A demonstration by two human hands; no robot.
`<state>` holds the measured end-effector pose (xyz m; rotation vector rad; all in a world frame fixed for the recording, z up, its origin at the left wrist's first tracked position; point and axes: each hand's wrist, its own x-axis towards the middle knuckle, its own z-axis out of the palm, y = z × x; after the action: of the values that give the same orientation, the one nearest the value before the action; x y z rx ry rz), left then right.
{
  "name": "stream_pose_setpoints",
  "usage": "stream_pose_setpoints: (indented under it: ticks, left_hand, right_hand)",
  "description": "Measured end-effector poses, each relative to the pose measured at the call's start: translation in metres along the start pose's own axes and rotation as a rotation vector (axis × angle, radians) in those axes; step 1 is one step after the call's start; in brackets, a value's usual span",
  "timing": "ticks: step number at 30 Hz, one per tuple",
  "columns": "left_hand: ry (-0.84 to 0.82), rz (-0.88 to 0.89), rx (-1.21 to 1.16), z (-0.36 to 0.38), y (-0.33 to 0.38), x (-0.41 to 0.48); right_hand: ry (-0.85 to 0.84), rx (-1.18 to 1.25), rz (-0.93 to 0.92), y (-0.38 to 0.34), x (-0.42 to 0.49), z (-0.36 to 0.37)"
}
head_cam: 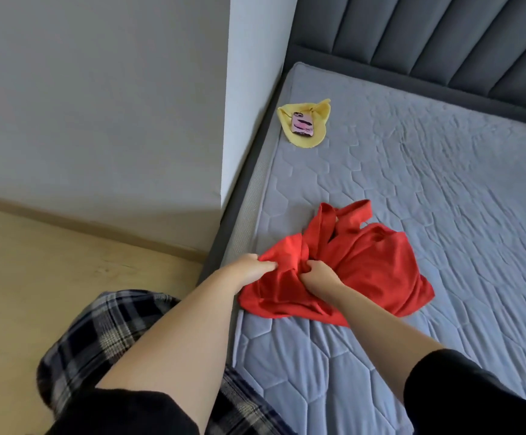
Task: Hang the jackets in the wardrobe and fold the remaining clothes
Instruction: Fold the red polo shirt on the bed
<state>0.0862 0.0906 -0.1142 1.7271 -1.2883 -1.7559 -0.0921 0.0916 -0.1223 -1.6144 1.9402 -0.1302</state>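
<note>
- Your left hand (253,267) is clamped on a bunched corner of the red garment (365,265), and your right hand (320,276) has its fingers curled into a fold near the middle of the same cloth. Both grips are closed on fabric, close to each other.
- The red garment lies crumpled on the mattress (443,171), lower centre of the frame, close to the bed's left edge. If you pull toward yourself, it could slide off that edge onto the floor (51,277).
- With the two grips so close together, lifting now would likely leave most of the cloth hanging in a knot. You would struggle to find the shoulders or hem, and the fold would come out uneven.
- The straps or sleeves toward the upper part of the garment look twisted over one another; I cannot tell which layer is which. Shaking hard may tighten the tangle.
- The yellow cloth (306,127) sits in the upper middle of the frame near the mattress corner, with a phone (302,124) resting on it. It is well apart from your hands, but if you grab that cloth later without first moving the phone, the phone could drop between the bed and the wall (255,89).
</note>
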Motion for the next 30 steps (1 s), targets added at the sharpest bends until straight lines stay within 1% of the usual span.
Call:
stream_pose_setpoints:
  ticks: [1,3,4,5,6,7,9,10,11,12,14,15,16,17,18,19,20,21,22,23,24,25,26,28,29,30]
  left_hand:
    - [0.004,0.003,0.033,0.002,0.001,0.001]
    - [0.008,0.033,0.092,0.005,0.001,0.003]
    - [0.016,0.058,0.092,0.007,0.002,0.003]
    - [0.031,0.095,0.078,0.008,0.003,0.003]
    - [0.064,0.142,0.067,0.007,0.004,0.002]
    - [0.121,0.202,0.077,0.006,0.006,0.000]
    - [0.275,0.345,0.177,0.001,0.012,-0.004]
    - [0.375,0.436,0.262,0.000,0.016,-0.008]
    - [0.496,0.538,0.344,-0.001,0.018,-0.011]
    - [0.616,0.644,0.401,-0.002,0.021,-0.014]
    - [0.831,0.811,0.441,-0.007,0.029,-0.017]
    - [0.901,0.857,0.459,-0.010,0.033,-0.019]
    - [0.917,0.864,0.527,-0.014,0.035,-0.019]
    - [0.844,0.814,0.665,-0.016,0.036,-0.017]
    - [0.657,0.695,0.824,-0.016,0.035,-0.015]
    - [0.383,0.525,0.924,-0.012,0.033,-0.015]
    - [0.098,0.334,0.927,-0.005,0.030,-0.017]
    - [-0.103,0.167,0.863,0.001,0.028,-0.018]
    - [-0.178,0.088,0.798,0.005,0.028,-0.019]
    - [-0.164,0.102,0.774,0.003,0.031,-0.018]
    - [-0.112,0.138,0.751,0.000,0.034,-0.017]
    - [-0.013,0.156,0.701,-0.004,0.035,-0.015]
    - [0.121,0.155,0.619,-0.010,0.036,-0.015]
    - [0.389,0.135,0.445,-0.022,0.034,-0.012]
    - [0.440,0.118,0.332,-0.025,0.032,-0.011]
    - [0.429,0.104,0.208,-0.027,0.030,-0.009]
  right_hand:
    - [-0.069,0.071,-0.042,-0.005,-0.002,0.001]
    - [-0.242,0.144,-0.058,-0.016,-0.009,-0.003]
    - [-0.286,0.121,-0.075,-0.021,-0.010,-0.008]
    - [-0.262,0.078,-0.122,-0.024,-0.008,-0.013]
    - [-0.150,0.025,-0.168,-0.026,-0.006,-0.019]
    - [0.037,-0.020,-0.200,-0.028,-0.002,-0.026]
    - [0.484,-0.099,-0.214,-0.024,0.010,-0.042]
    - [0.611,-0.175,-0.194,-0.019,0.017,-0.050]
    - [0.627,-0.259,-0.156,-0.012,0.023,-0.056]
    - [0.571,-0.291,-0.099,-0.003,0.029,-0.059]
    - [0.405,-0.157,0.055,0.011,0.036,-0.057]
    - [0.341,-0.066,0.151,0.017,0.037,-0.054]
    - [0.292,-0.001,0.243,0.022,0.036,-0.052]
    - [0.257,0.041,0.313,0.027,0.037,-0.050]
    - [0.238,0.081,0.343,0.030,0.038,-0.049]
    - [0.218,0.130,0.350,0.030,0.039,-0.050]
    - [0.219,0.226,0.341,0.026,0.040,-0.052]
    - [0.223,0.383,0.331,0.019,0.041,-0.055]
    - [0.205,0.562,0.315,0.010,0.039,-0.059]
    - [0.161,0.710,0.290,-0.002,0.035,-0.064]
    - [0.101,0.825,0.262,-0.015,0.031,-0.071]
    - [0.041,0.925,0.231,-0.029,0.025,-0.077]
    - [-0.001,1.018,0.187,-0.042,0.019,-0.084]
    - [-0.008,1.194,0.051,-0.062,0.008,-0.094]
    - [0.015,1.280,-0.017,-0.068,0.006,-0.097]
    - [0.031,1.363,-0.065,-0.071,0.006,-0.100]
